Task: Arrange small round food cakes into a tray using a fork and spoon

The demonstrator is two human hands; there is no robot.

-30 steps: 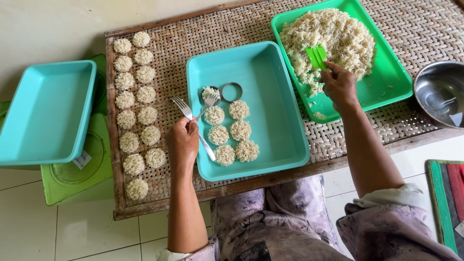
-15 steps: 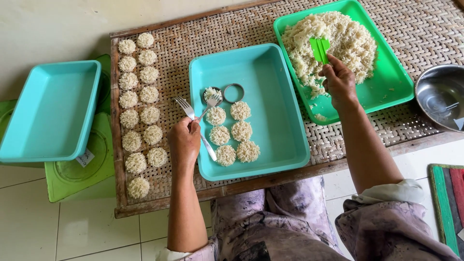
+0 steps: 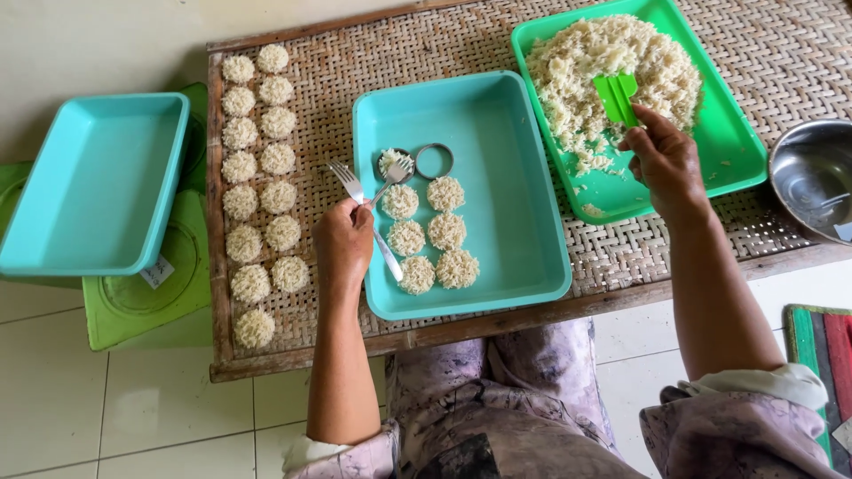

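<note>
Your left hand (image 3: 344, 245) is closed around two metal forks (image 3: 373, 200); their handles cross under your fingers, so you cannot see how each one sits in the grip, and one handle end pokes out below your hand over the teal tray (image 3: 497, 133). One fork's tines rest on a noodle-filled metal ring (image 3: 393, 163), the other's point away over the woven mat (image 3: 444, 44). Just beside that ring lies an empty ring mould (image 3: 434, 160). Six pressed noodle discs (image 3: 430, 235) sit in two columns in the teal tray, near its left wall.

Your right hand (image 3: 664, 160) is closed on the handle of a green plastic fork (image 3: 616, 96), its head dug into the noodle heap (image 3: 611, 71) in the green tray (image 3: 737, 151). The handle is hidden inside your fist, and the tray's far edge is cut off by the top of the frame.

On the mat's left side stand two columns of finished noodle rounds (image 3: 257, 177). Off the mat to the left, a second teal tray (image 3: 89, 186) rests on something green (image 3: 142, 302), perhaps a stool or lid; too much is covered to tell. At the right edge a steel bowl (image 3: 812, 177) is only partly in view, and a striped rug (image 3: 821, 355) is cropped in the corner.
</note>
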